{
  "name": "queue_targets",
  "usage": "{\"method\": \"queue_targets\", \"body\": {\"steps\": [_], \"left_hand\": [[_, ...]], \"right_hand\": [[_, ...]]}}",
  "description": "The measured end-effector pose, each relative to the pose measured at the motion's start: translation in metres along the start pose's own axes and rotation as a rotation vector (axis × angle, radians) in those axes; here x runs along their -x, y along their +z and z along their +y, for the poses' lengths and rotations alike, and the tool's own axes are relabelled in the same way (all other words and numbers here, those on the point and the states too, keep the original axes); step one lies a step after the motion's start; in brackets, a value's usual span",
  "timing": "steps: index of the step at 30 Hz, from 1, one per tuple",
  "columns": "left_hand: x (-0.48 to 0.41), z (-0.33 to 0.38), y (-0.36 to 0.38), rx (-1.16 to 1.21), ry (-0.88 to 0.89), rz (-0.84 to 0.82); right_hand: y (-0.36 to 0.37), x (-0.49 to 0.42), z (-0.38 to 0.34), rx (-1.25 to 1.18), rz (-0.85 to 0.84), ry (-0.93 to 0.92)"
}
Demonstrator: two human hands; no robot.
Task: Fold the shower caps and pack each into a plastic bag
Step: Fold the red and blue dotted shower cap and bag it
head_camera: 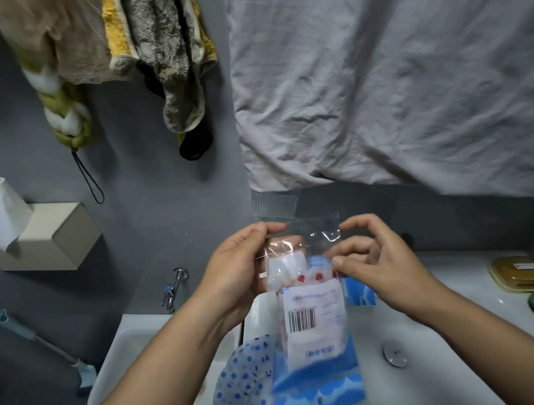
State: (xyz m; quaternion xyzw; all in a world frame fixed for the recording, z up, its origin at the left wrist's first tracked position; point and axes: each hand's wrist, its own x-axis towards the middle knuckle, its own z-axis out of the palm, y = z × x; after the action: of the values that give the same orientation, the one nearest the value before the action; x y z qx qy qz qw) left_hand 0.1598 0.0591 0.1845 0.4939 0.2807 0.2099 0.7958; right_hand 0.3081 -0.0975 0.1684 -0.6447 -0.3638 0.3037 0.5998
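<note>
I hold a clear plastic bag (313,313) upright over the sink; a white barcode label is on its front. A folded white shower cap with red spots (299,275) sits inside the bag. My left hand (238,276) pinches the bag's top left edge. My right hand (371,263) pinches its right side, just below the open flap (274,203). A shower cap with blue dots (245,389) and a blue-patterned one (316,392) lie below on the sink.
The white sink (453,347) has a drain on the right, and a tap (173,289) stands on the wall behind it. A tissue box (39,241) is mounted at left. Towels hang above; a grey sheet hangs at right. Jars and a soap dish (517,272) stand at right.
</note>
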Motion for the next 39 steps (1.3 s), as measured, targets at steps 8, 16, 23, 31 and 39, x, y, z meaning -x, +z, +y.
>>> {"method": "queue_targets", "body": {"steps": [8, 16, 23, 31, 39], "left_hand": [[0.005, -0.009, -0.011, -0.190, 0.018, -0.036], [-0.002, -0.016, -0.029, -0.314, 0.130, -0.057], [-0.007, -0.026, -0.036, -0.336, 0.109, -0.059], [-0.055, -0.085, -0.056, -0.510, -0.322, -0.207], [-0.127, -0.142, -0.108, -0.113, -0.300, 0.229]], "right_hand": [[0.011, 0.006, -0.006, -0.073, 0.197, 0.157], [0.008, 0.004, 0.002, -0.174, 0.139, 0.201], [0.005, 0.003, 0.022, -0.077, 0.132, 0.158], [0.011, -0.048, 0.083, 0.620, -0.067, 0.105], [0.039, -0.102, 0.141, 0.870, -0.067, -0.136]]}}
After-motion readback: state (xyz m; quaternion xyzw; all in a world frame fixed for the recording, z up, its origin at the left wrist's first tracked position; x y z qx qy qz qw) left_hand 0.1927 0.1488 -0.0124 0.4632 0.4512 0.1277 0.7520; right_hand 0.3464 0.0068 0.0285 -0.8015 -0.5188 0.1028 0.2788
